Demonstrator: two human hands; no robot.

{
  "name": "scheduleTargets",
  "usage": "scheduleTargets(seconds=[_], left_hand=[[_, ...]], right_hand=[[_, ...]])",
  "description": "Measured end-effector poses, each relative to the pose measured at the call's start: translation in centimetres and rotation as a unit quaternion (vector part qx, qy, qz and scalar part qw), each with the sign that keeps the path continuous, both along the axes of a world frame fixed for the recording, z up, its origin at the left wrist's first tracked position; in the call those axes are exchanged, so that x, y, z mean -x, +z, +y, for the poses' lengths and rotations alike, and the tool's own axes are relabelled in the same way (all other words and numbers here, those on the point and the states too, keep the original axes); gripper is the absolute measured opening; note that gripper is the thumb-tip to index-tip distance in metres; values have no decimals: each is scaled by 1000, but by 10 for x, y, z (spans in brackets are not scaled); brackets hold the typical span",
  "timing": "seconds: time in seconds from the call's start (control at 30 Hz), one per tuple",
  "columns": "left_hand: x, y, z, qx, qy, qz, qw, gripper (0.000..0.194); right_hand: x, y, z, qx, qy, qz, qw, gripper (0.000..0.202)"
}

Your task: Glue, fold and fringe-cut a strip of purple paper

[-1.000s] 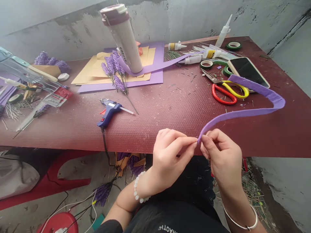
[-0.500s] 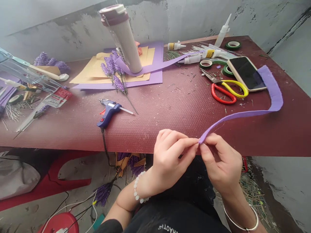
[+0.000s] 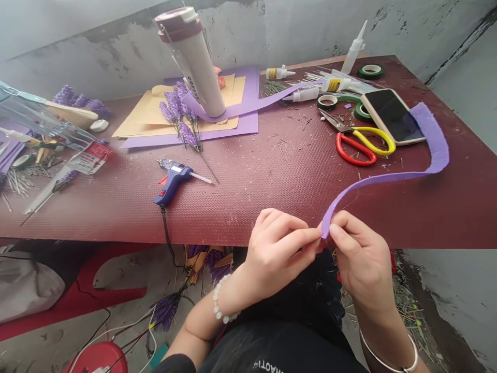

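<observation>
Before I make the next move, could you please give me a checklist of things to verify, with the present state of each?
1. Purple strip, near end held: ok, at the fingertips of the left hand and right hand.
2. Strip's far end clear of the phone: not ok, it overlaps the phone's edge in this view.
3. Scissors apart from both hands: ok.
4. Glue gun apart from both hands: ok.
5. Glue gun cold: cannot tell.
6. Coffee tumbler standing: ok.
</observation>
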State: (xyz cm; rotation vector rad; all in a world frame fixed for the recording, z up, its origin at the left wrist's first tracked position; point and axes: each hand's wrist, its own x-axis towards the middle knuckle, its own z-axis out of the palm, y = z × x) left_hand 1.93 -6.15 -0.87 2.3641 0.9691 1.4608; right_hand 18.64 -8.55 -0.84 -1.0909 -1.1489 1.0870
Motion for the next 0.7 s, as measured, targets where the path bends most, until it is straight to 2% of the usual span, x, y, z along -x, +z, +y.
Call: scheduleTargets(seconds=[0.23,0.7], left_hand=[[1,1,-1,-5,2,3,1000,9],[2,0,-1,10,-23,2,1000,13]], right_hand=[[2,-2,1,8,13,28,999,30],[0,0,-2,6,11,23,1000,27]])
